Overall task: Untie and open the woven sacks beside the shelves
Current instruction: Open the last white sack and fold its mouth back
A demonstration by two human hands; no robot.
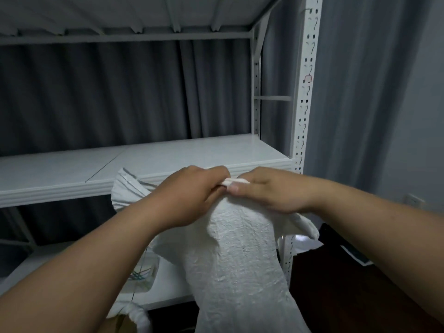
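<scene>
A white woven sack (240,265) stands upright in front of the shelving, its neck gathered at the top. My left hand (185,195) and my right hand (269,191) meet at the neck, knuckles close together. Both pinch a short white tie strip (236,180) that shows between them. Loose sack mouth fabric flares out to the left (125,188) and to the right behind my right wrist. The knot itself is hidden under my fingers.
A white metal shelf (72,174) runs behind the sack, with a perforated upright post (305,92) at its right end. Grey curtains hang behind. Another white sack (137,316) lies at the lower left, near a clear plastic bag (144,272) on the lower shelf. A dark surface lies to the right.
</scene>
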